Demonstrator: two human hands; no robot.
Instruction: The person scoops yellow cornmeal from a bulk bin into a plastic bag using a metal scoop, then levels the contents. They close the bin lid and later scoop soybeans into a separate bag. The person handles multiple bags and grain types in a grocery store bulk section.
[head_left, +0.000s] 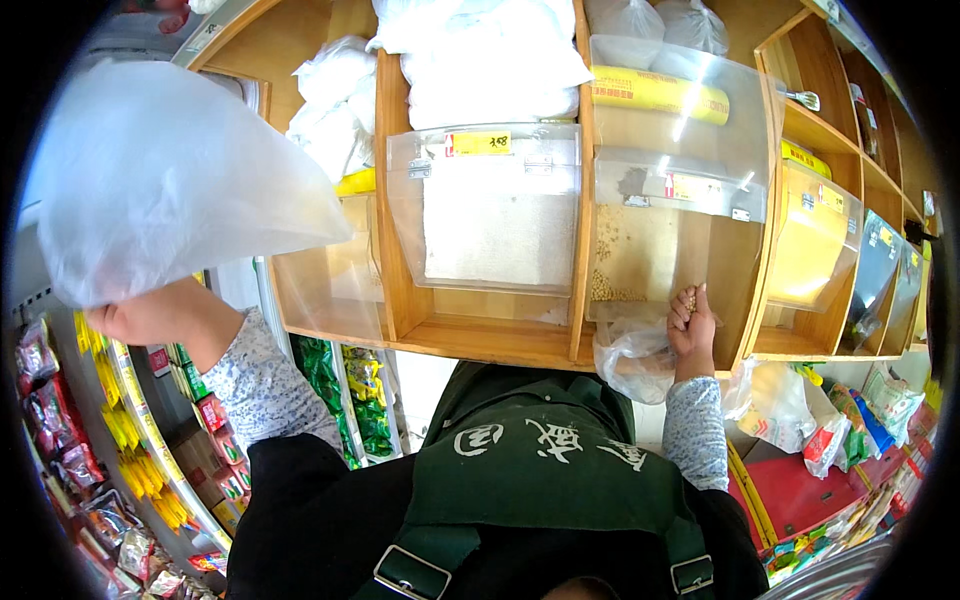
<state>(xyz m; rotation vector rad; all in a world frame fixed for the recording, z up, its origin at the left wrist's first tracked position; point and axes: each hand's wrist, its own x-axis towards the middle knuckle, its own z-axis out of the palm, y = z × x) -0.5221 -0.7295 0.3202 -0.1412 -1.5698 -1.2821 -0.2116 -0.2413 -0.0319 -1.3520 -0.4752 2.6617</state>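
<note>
My left hand (124, 319) is raised at the left, its fingers closed on the edge of a large, translucent plastic bag (187, 180) that hangs spread above it. On the right, my right hand (691, 322) is inside a wooden bin, fingers curled around a few soybean-like beans (691, 306). Beside it, more loose beans (611, 289) lie on the bin's floor at the left. A thin clear plastic bag (637, 356) droops over the bin's front edge, next to my right wrist. The bin's hinged clear lid (675, 180) is raised above my right hand.
A wooden divider (579, 225) separates this bin from one with a clear lid (499, 270) and a white sack inside. White bags (487, 67) and a yellow roll (660, 94) lie behind. Packaged goods (135, 450) fill shelves at the left; plastic bags (780, 397) hang at the right.
</note>
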